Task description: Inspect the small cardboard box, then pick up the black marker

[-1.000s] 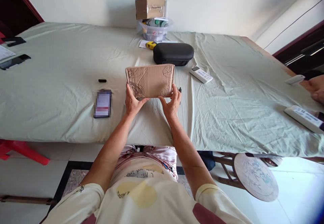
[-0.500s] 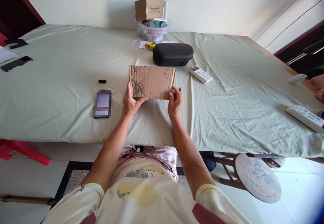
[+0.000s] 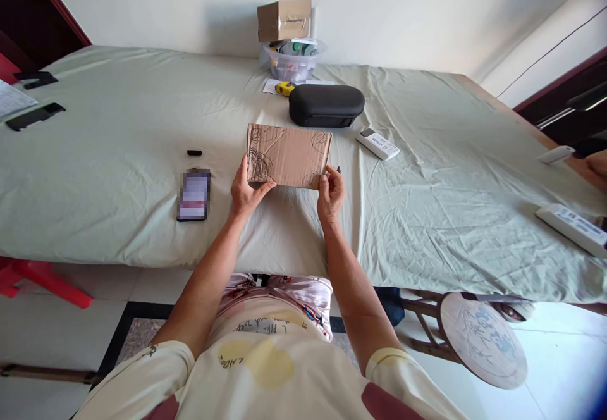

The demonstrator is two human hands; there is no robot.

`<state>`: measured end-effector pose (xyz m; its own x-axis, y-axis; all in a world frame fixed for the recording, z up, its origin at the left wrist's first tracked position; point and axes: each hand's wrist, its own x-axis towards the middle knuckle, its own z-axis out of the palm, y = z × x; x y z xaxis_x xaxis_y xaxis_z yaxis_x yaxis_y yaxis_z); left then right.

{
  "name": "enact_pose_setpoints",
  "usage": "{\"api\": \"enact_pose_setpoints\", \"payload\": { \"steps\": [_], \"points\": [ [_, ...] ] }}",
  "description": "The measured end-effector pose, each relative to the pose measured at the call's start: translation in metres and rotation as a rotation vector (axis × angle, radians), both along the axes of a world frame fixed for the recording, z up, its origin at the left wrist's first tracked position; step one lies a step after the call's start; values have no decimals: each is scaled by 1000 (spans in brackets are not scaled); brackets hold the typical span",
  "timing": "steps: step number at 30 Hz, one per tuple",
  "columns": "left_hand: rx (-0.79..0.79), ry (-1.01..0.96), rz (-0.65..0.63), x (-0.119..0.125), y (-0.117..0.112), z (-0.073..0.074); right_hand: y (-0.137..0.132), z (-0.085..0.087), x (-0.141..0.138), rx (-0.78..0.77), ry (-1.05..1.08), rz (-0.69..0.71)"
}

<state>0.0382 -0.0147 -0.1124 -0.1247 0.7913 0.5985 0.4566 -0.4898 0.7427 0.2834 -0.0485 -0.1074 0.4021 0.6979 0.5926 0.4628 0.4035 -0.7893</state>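
A rectangular piece of brown cardboard (image 3: pixel 294 154) is held up over the near middle of the table. Dark scribbled loops mark its corners, densest at the lower left. My left hand (image 3: pixel 246 191) grips its left edge, thumb along the bottom. At the lower right corner, my right hand (image 3: pixel 331 193) pinches the cardboard between thumb and fingers. A short dark tip (image 3: pixel 338 170) pokes out behind the right fingers; the rest of that object is hidden. Left of my hands lie a phone (image 3: pixel 194 195) with a blurred screen and a small black cap-like piece (image 3: pixel 194 152).
Beyond the cardboard are a black hard case (image 3: pixel 327 106), a yellow tape measure (image 3: pixel 285 88) and a clear tub (image 3: pixel 294 66) under a cardboard box (image 3: pixel 284 20). White devices (image 3: pixel 378 143) lie rightward. A person's hand (image 3: pixel 598 164) shows at the right edge. A round stool (image 3: pixel 484 341) stands below.
The view has shifted slightly, and the cardboard sits a little further right with a slight tilt. Both hands keep their hold on it.
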Motion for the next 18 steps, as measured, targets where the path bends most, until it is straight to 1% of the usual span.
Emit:
{"api": "enact_pose_setpoints", "payload": {
  "steps": [2, 5, 8, 11, 14, 18],
  "points": [
    [9, 13, 12, -1, 0, 0, -1, 3, -1, 14, 67, -8],
    [12, 29, 68, -3, 0, -2, -5, 9, -3, 8, 113, 3],
    [2, 32, 139, -4, 1, -5, -8, 14, -3, -14, 113, 23],
    [-11, 32, 184, -4, 1, -4, -10, 17, -3, -40, 76, 19],
    [-19, 17, 181, -2, -2, 0, -10, 18, -4, -41, 43, -4],
    [-52, 4, 160, 2, -6, 4, -11, 16, -7, 2, 4, -30]
  ]
}}
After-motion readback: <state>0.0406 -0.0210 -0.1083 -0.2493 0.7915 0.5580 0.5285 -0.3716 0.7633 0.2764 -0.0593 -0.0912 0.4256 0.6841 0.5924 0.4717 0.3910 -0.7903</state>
